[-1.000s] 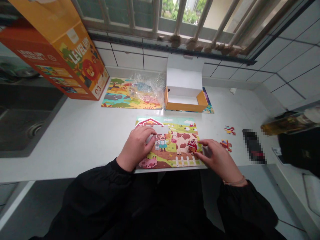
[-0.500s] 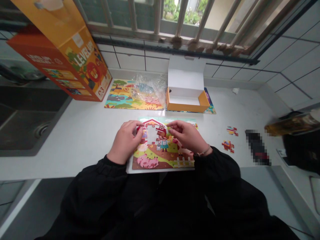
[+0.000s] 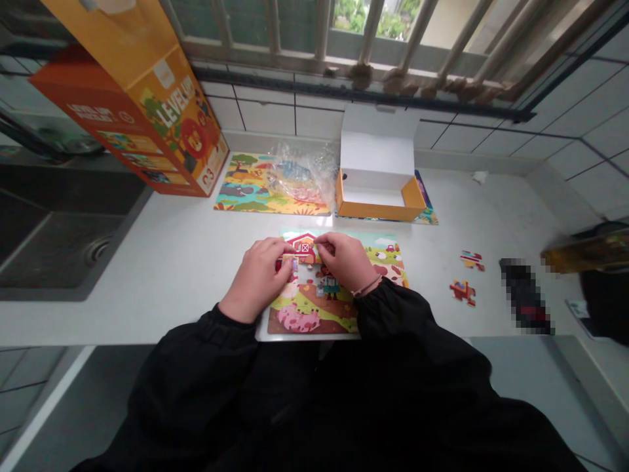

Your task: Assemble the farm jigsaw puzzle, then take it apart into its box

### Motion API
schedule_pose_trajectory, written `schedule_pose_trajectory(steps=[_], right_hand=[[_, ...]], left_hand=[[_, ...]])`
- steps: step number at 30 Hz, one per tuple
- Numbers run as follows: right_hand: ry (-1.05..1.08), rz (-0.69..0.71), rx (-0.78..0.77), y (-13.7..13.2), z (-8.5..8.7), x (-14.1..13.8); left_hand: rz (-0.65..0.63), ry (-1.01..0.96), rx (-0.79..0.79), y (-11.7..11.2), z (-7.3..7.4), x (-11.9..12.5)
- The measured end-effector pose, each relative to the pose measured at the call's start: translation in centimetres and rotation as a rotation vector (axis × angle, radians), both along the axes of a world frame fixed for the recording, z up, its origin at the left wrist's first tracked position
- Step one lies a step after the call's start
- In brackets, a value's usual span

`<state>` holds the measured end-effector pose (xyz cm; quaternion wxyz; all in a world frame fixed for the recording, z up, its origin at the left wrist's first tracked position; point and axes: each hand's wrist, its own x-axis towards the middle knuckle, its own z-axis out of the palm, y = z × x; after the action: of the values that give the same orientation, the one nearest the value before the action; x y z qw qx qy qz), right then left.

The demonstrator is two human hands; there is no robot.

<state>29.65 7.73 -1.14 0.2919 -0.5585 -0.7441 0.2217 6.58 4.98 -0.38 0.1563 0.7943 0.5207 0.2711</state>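
Observation:
My right hand [image 3: 345, 262] pinches a jigsaw piece [image 3: 304, 248] with a red barn and a white-framed window. That piece lies over the upper part of a farm jigsaw puzzle [image 3: 297, 318], just above a pale gap in the picture. Resting at the puzzle's left edge is my left hand [image 3: 263, 272], its thumb and fingers apart, the fingertips close to the barn piece's left side. Whether they touch it I cannot tell. My right hand covers part of the farmer figure [image 3: 330, 288]. Two loose jigsaw pieces [image 3: 472, 259] [image 3: 462, 292] lie to the right.
Behind the puzzle are a savanna picture board [image 3: 238, 193] under clear plastic wrap [image 3: 302, 174] and an open orange-and-white box [image 3: 381, 211]. A tall orange carton [image 3: 187, 131] stands back left, beside a dark sink [image 3: 63, 249]. A blurred-out dark object [image 3: 525, 298] lies at right.
My right hand has moved left across the puzzle, bringing the barn piece from over the farmer to the upper gap. My left hand stays at the left edge. The view has shifted slightly.

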Motion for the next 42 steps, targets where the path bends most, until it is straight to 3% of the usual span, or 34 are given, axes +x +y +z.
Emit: schedule_pose_trajectory(steps=[5, 17, 28, 42], right_hand=[[-0.035, 0.013, 0.079, -0.2, -0.4, -0.4], [0.093, -0.026, -0.043, -1.0, 1.1, 1.3], [0.001, -0.065, 0.097, -1.2, -0.7, 1.9], [-0.052, -0.145, 0.106, -1.6, -0.4, 2.6]], left_hand=[[-0.001, 0.025, 0.009, -0.1, -0.2, 0.1], [0.009, 0.018, -0.005, -0.1, -0.2, 0.1], [0.012, 0.025, 0.006, -0.1, -0.2, 0.2], [0.018, 0.028, 0.016, -0.2, -0.2, 0.3]])
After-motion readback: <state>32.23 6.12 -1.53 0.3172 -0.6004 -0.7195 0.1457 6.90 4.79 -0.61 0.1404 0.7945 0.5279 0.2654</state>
